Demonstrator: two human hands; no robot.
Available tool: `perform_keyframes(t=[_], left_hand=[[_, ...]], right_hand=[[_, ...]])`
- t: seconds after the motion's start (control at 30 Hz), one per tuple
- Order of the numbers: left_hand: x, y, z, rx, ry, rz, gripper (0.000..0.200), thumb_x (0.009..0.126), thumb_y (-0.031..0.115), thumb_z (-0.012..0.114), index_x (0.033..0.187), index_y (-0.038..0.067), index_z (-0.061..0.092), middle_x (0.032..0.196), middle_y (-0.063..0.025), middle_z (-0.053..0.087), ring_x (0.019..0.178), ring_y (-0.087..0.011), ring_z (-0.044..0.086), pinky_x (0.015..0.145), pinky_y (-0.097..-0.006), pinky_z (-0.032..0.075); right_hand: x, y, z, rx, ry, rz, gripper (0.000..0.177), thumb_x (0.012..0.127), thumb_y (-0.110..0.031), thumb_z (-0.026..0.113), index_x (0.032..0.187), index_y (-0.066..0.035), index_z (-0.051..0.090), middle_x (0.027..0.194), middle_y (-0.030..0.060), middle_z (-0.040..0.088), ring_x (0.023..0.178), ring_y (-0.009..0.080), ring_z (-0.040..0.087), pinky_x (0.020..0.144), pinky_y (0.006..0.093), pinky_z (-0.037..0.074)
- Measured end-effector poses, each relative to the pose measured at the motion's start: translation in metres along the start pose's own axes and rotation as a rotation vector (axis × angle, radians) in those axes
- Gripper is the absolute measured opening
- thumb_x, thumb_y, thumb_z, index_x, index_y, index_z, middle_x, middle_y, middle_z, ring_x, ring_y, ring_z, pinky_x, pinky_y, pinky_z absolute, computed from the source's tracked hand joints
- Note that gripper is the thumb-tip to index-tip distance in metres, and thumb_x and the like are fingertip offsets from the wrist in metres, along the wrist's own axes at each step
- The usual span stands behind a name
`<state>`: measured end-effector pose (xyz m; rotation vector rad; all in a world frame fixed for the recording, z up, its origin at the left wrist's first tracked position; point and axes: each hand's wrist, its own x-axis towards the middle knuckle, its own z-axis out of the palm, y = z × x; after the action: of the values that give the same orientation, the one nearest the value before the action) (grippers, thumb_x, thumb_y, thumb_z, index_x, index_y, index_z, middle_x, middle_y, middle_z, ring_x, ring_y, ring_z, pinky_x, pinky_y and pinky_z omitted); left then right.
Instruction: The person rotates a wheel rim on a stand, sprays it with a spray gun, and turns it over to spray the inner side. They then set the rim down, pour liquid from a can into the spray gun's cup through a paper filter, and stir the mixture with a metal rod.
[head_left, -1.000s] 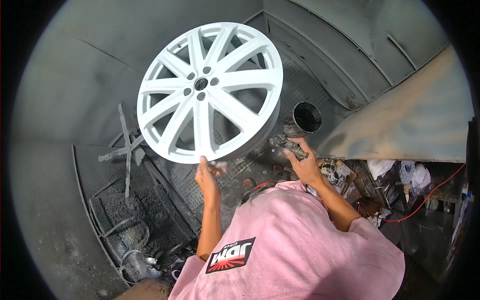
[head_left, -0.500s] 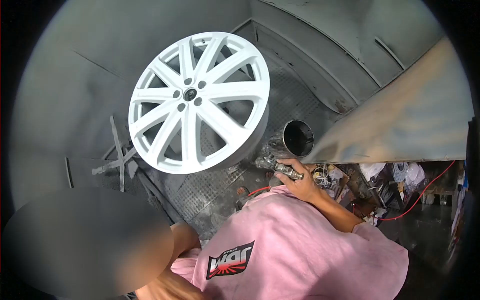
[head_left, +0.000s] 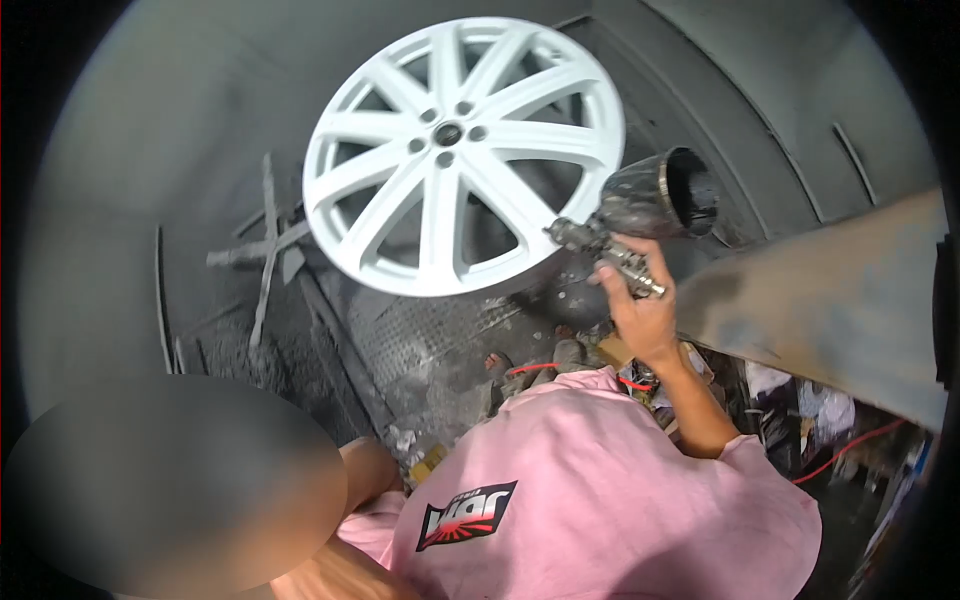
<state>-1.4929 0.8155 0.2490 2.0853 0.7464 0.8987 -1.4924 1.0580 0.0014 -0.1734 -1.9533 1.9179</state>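
Observation:
My right hand (head_left: 645, 315) is wrapped around a spray gun (head_left: 622, 265) with a dark, paint-stained cup (head_left: 635, 200) on it. The gun's nozzle points left and overlaps the lower right edge of a white alloy wheel (head_left: 440, 225) in this view. The wheel's broad spokes face up toward me, with several lug holes around a dark centre cap (head_left: 447, 134). At the lower left, my left arm (head_left: 340, 570) runs into a blurred patch, and the left hand is hidden.
A grey cross-shaped metal stand (head_left: 268, 245) is left of the wheel. Grey booth walls curve around the back, and a stained panel (head_left: 820, 290) slopes at the right. A red hose (head_left: 850, 450) runs past clutter at the lower right. Bare feet show on the textured floor (head_left: 400, 330).
My right hand has raised the spray gun up and to the right, nearer the wheel's edge. The view has shifted, so the wheel appears higher and farther right.

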Motion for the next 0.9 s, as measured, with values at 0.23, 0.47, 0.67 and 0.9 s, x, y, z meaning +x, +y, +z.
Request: perform_keyframes(t=[0.23, 0.47, 0.67, 0.9], left_hand=[[-0.012, 0.036, 0.096, 0.062, 0.163, -0.122, 0.019, 0.093, 0.015, 0.060, 0.102, -0.002, 0.062, 0.086, -0.0096, 0.062, 0.072, -0.0195, 0.063, 0.062, -0.0309, 0.053], [-0.020, 0.010, 0.226, 0.095, 1.259, -0.723, 0.028, 0.094, 0.027, 0.067, 0.095, -0.001, 0.068, 0.077, -0.0128, 0.063, 0.071, -0.0258, 0.063, 0.065, -0.0381, 0.050], [-0.006, -0.096, 0.313, 0.702, 1.838, -0.971, 0.057, 0.091, 0.030, 0.068, 0.131, -0.006, 0.049, 0.123, -0.0252, 0.059, 0.118, -0.0387, 0.058, 0.097, -0.0462, 0.047], [-0.070, -0.060, 0.316, 0.726, 2.559, -0.717, 0.048, 0.090, 0.028, 0.072, 0.121, -0.002, 0.050, 0.087, -0.0226, 0.068, 0.084, -0.0378, 0.070, 0.072, -0.0435, 0.051]], right_hand=[[-0.022, -0.018, 0.034, 0.080, -0.124, 0.074, 0.030, 0.097, -0.011, 0.065, 0.124, -0.003, 0.053, 0.089, 0.0069, 0.071, 0.068, 0.0069, 0.061, 0.059, 0.0222, 0.049], [-0.094, -0.079, 0.080, 0.125, -0.405, -0.064, 0.036, 0.102, -0.013, 0.056, 0.134, 0.000, 0.046, 0.112, 0.0157, 0.064, 0.099, 0.0233, 0.070, 0.058, 0.0281, 0.061], [-0.165, -0.152, 0.171, 0.254, -0.531, -0.215, 0.040, 0.105, -0.020, 0.050, 0.139, -0.001, 0.039, 0.125, 0.0198, 0.058, 0.107, 0.0258, 0.066, 0.071, 0.0341, 0.063], [-0.183, -0.173, 0.303, 0.372, -0.751, -0.289, 0.042, 0.106, -0.015, 0.048, 0.142, -0.001, 0.034, 0.135, 0.0202, 0.053, 0.120, 0.0228, 0.057, 0.098, 0.0420, 0.054]])
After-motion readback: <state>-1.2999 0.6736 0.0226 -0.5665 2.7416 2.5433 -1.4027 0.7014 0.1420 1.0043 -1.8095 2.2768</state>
